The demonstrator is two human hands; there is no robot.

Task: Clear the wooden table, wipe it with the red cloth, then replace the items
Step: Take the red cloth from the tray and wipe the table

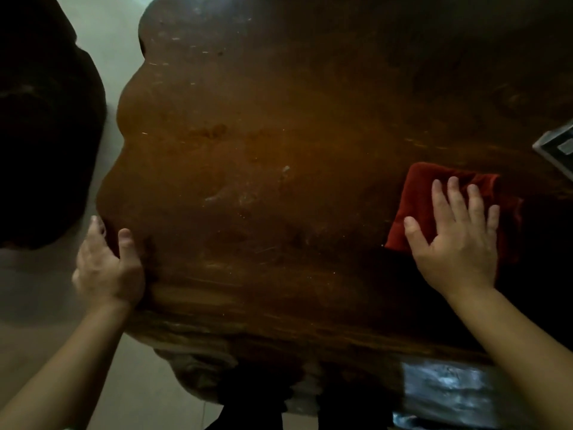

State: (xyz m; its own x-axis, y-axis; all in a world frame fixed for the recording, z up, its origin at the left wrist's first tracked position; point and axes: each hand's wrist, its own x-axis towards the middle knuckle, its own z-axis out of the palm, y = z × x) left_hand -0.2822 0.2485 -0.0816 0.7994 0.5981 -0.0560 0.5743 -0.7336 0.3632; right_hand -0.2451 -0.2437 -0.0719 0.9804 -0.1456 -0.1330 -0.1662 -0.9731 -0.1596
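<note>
Darkness fills the nine o'clock edge of the view, where a bulky dark shape (40, 125) stands on the pale floor (108, 41) beside the table; what it is cannot be told. Next comes the left hand (107, 268), at about eight o'clock, gripping the wavy rim of the wooden table (263, 135): the thumb lies on top of the slab, the fingers curl over the edge, so it is clamped on the wood and seems to steady the body. The broad middle of the tabletop is bare, scuffed and flecked with pale marks, which suggests the clearing is largely done and the wiping is in hand. At roughly four o'clock the right hand (455, 240) lies flat, fingers spread and apart, pressing down on the red cloth (418, 200); the two hands are well apart. The cloth is folded into a rough rectangle, its long axis running from seven towards one o'clock, and the right hand alone is on it. The unwiped expanse lies towards nine and ten o'clock from that hand, so the coming stroke likely sweeps leftward across the slab. At three o'clock a grey-edged flat object (558, 147) sits on the table, cut off by the frame, near the cloth but not touching it.
</note>
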